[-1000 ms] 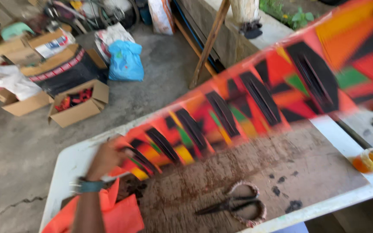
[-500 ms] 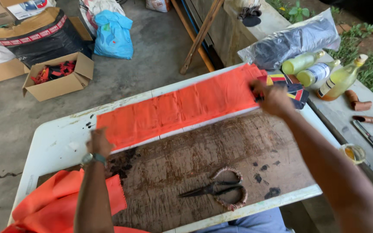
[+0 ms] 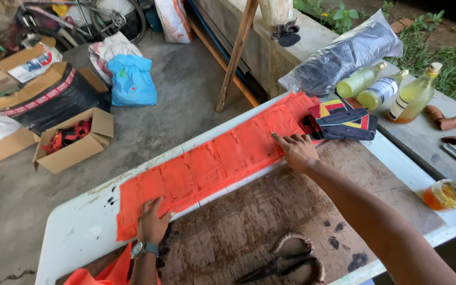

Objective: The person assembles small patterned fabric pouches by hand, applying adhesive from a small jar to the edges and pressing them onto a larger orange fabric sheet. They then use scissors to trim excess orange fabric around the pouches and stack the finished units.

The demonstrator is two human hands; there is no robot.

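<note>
The fingers [image 3: 285,140] of the right hand [image 3: 297,151] lie spread and flat on the long orange strip of stitched fabric [image 3: 212,166], pressing near its far end and gripping nothing. The left hand [image 3: 153,222], with a wristwatch [image 3: 143,248] on its wrist, rests open-palmed on the strip's near end, fingers flat on the cloth.

The strip runs slantwise across the white surface [image 3: 80,227], its lower edge overlapping a worn brown board [image 3: 270,211]. Its far end meets a folded patterned cloth in black, red and yellow [image 3: 344,121]; I cannot tell whether the two are joined, since the right hand and the folds cover the meeting place.

A pair of black scissors with cord-wrapped handles [image 3: 286,261] lies on the board near the bottom edge, the blade tips hard to make out. More orange cloth [image 3: 104,272] is cut off at the lower left. A small glass jar of amber liquid [image 3: 448,194] stands near the surface's right corner.

Beyond, on a concrete ledge [image 3: 423,137], stand three bottles of yellowish liquid [image 3: 391,92] beside a clear plastic bag of dark material [image 3: 344,55]. There is bare white surface left of the strip. On the floor are open cardboard boxes [image 3: 72,140] and a blue plastic bag [image 3: 131,82].
</note>
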